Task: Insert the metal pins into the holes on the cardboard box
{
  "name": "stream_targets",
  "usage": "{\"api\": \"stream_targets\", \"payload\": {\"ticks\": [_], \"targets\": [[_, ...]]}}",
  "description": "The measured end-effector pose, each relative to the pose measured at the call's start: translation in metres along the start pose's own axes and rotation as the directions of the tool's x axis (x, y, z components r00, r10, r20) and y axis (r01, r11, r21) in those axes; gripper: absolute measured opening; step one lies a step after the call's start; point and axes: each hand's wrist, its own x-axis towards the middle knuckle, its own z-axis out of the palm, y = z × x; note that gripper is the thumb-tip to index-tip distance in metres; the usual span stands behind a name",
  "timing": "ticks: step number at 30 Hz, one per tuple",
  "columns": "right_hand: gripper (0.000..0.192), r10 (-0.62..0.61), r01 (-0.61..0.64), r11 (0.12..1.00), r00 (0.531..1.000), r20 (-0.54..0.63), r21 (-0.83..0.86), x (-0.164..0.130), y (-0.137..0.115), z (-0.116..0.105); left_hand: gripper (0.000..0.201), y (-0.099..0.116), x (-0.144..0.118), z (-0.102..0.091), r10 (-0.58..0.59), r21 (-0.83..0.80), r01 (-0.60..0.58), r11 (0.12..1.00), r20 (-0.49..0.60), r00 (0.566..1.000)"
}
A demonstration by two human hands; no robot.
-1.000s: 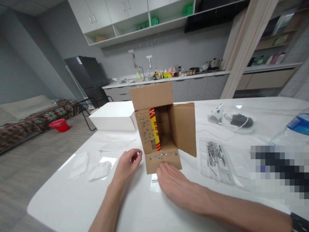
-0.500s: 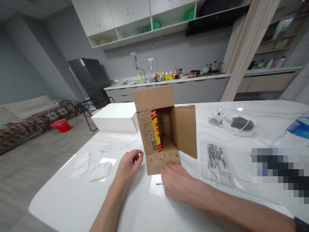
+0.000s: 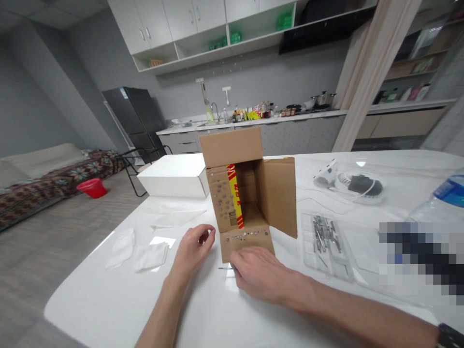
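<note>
My right hand (image 3: 259,278) lies palm down, fingers curled over a thin nail (image 3: 224,268) on the table (image 3: 119,309). My left hand (image 3: 192,249) pinches something tiny. Behind stands the open cardboard box (image 3: 250,193).

A grey wall (image 3: 282,72) closes the far side of the room, and everything sits in relation to it. High on it hang white cupboards (image 3: 170,19) with open shelves (image 3: 213,43) beneath. Along its foot runs a long counter (image 3: 253,123) crowded with bottles and pots. At the counter's left end stands a black fridge (image 3: 136,118). Further left of the fridge, against a side wall, lies a sofa (image 3: 43,176) under a patterned cover, with a red basin (image 3: 91,187) on the grey wooden floor (image 3: 43,251) beside it. Right of the counter rises a pale wooden post (image 3: 366,72), with wooden shelving (image 3: 416,63) behind.
</note>
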Motion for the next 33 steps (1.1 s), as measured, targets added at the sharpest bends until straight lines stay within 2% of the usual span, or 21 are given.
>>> {"api": "stream_targets", "payload": {"ticks": [3, 6, 10, 12, 15, 18, 21, 27, 33], "targets": [[0.017, -0.068, 0.076, 0.99, 0.996, -0.066, 0.122, -0.001, 0.001, 0.009, 0.018, 0.0, 0.0, 0.0, 0.009, -0.002, -0.009, 1.0, -0.004, 1.0], [0.022, -0.116, 0.165, 0.957, 0.971, -0.207, 0.24, -0.003, 0.004, 0.022, 0.018, 0.0, 0.0, 0.0, 0.009, -0.006, -0.009, 1.0, -0.008, 1.0], [0.025, 0.022, 0.177, 0.873, 0.917, -0.398, 0.454, -0.004, 0.005, 0.032, 0.018, 0.001, 0.0, -0.001, 0.005, -0.009, -0.005, 1.0, -0.01, 1.0], [0.025, 0.121, 0.16, 0.805, 0.899, -0.421, 0.572, -0.004, 0.004, 0.032, 0.018, 0.001, 0.0, -0.001, 0.004, -0.009, -0.004, 1.0, -0.007, 1.0], [0.02, 0.224, 0.108, 0.733, 0.894, -0.389, 0.671, -0.003, 0.002, 0.029, 0.018, 0.001, 0.0, -0.002, -0.001, -0.015, 0.001, 1.0, -0.005, 1.0], [0.019, 0.218, 0.115, 0.717, 0.9, -0.378, 0.688, -0.004, 0.0, 0.027, 0.017, 0.001, -0.001, -0.001, -0.007, -0.022, 0.007, 1.0, -0.003, 1.0], [0.021, 0.18, 0.17, 0.723, 0.889, -0.42, 0.669, -0.006, -0.001, 0.028, 0.017, 0.001, -0.001, 0.0, -0.005, -0.025, 0.005, 1.0, 0.001, 1.0], [0.011, 0.262, 0.191, 0.736, 0.804, -0.534, 0.65, -0.003, 0.001, 0.033, 0.018, 0.002, -0.001, 0.001, 0.01, -0.015, -0.009, 1.0, 0.021, 1.0], [0.01, 0.354, 0.15, 0.719, 0.762, -0.543, 0.678, 0.001, 0.005, 0.036, 0.017, 0.001, -0.001, 0.001, 0.013, -0.013, -0.013, 1.0, 0.025, 1.0]]}}
